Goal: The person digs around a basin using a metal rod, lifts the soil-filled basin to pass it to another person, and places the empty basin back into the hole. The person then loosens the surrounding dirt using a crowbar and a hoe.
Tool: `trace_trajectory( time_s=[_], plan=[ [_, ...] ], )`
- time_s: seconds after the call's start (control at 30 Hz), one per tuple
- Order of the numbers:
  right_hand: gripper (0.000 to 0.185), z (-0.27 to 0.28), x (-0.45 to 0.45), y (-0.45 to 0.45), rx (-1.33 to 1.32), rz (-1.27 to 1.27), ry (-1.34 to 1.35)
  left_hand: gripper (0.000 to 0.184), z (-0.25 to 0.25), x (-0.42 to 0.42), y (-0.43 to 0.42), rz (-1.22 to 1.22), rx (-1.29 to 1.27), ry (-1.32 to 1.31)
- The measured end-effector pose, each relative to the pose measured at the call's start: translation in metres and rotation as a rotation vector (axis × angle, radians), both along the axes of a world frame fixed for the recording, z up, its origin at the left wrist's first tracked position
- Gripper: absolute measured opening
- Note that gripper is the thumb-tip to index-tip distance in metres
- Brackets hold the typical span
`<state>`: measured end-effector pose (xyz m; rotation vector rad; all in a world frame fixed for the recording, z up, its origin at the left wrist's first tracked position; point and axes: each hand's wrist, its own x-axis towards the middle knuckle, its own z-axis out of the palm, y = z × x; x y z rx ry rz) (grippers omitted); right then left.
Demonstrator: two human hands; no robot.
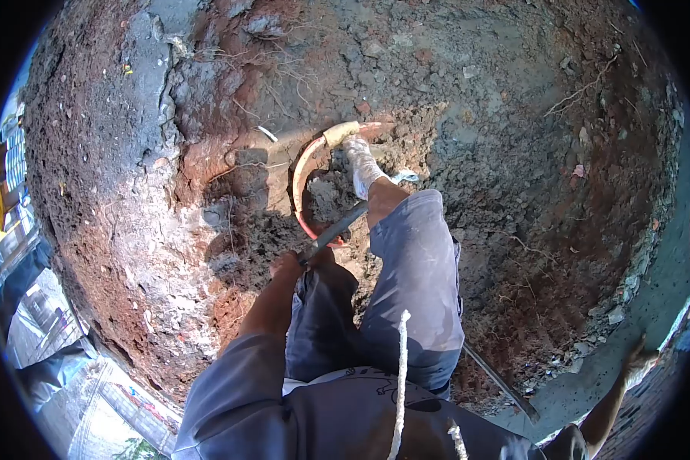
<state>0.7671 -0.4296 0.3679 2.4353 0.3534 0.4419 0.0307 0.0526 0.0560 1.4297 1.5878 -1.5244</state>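
Note:
My left hand [287,265] is closed around a dark metal bar [336,228] at my left knee. From there the bar slants up to the right, and its far end is hidden behind my right leg. Beyond it lies a round orange-rimmed basin [299,180] holding clods of soil, with tan wrapping [340,133] around part of its rim. My right foot, in a dirty white sock [363,167], is over the basin's right side. Far to the right, my right hand [638,363] rests against the edge of a wall, its fingers apart; it appears to hold nothing.
Rough dug soil [506,146] with thin roots surrounds me. A pale earth bank [142,253] rises at left. A grey concrete strip [629,307] curves along the right. Another long bar [502,383] slants out behind my right leg. Sheeting and debris [103,414] lie at lower left.

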Motion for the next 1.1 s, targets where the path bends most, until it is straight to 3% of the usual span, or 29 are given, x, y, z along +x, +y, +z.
trace_trajectory(
  time_s=[0.23, 0.5, 0.63, 0.93, 1.1],
  plan=[
    [0.087, -0.001, 0.004, -0.003, -0.018, 0.113, -0.031, 0.056, -0.012, -0.008, -0.001, -0.022, 0.005, 0.001],
    [0.089, 0.002, -0.013, 0.026, -0.013, -0.070, 0.014, 0.061, -0.016, -0.011, -0.002, -0.028, -0.011, 0.022],
    [0.088, 0.002, 0.003, 0.005, -0.022, 0.005, 0.005, 0.066, -0.031, -0.023, -0.011, -0.030, -0.013, 0.065],
    [0.087, -0.002, 0.007, 0.001, -0.007, -0.031, 0.009, 0.055, 0.000, 0.001, 0.013, -0.047, 0.039, -0.015],
    [0.081, -0.002, -0.001, 0.008, 0.013, -0.022, 0.015, 0.053, -0.019, -0.017, 0.020, -0.015, 0.000, -0.005]
  ],
)
